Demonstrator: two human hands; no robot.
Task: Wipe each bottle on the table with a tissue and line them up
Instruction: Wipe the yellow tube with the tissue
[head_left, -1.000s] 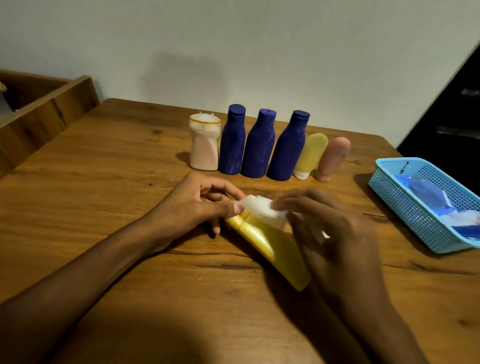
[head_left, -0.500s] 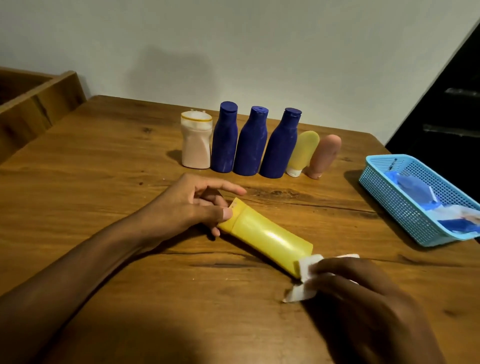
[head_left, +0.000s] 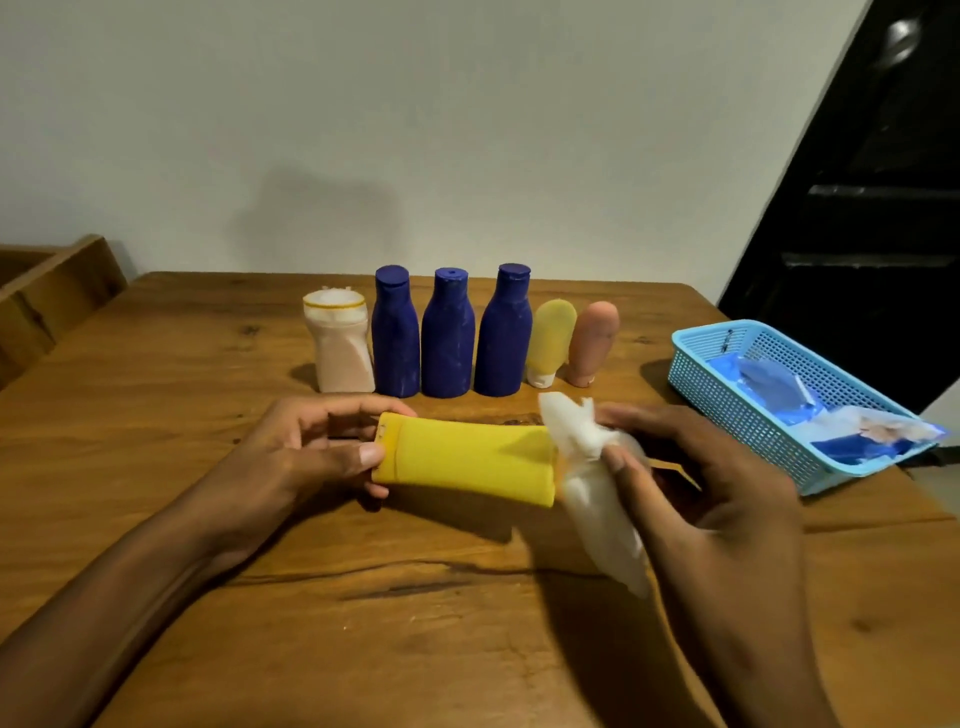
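One yellow tube (head_left: 467, 462) lies crosswise near the middle of the wooden tabletop (head_left: 156, 441), cap end to the person's left, flat crimped end to the right. Whether it rests on the wood or is lifted just clear cannot be told.

Left hand (head_left: 306, 452): fingers curled round the cap end, thumb pressed on the near face, the other fingers behind.

Right hand (head_left: 696, 483): fingers pinch one white tissue (head_left: 592, 493), bunched against the tube's crimped end, a loose tail hanging down toward the near edge.

Row at the back of the tabletop, six bottles, upright and close side by side. From the left: one pale pink bottle with a white cap (head_left: 340, 348); three dark blue bottles, counted as first (head_left: 396, 338), second (head_left: 448, 340), third (head_left: 505, 338); one small pale yellow tube (head_left: 551, 343) standing on its white cap; one small peach tube (head_left: 592, 343), also cap down.

Far right: one light blue mesh basket (head_left: 737, 405) near the tabletop's edge, holding blue and white packets; their number cannot be made out.
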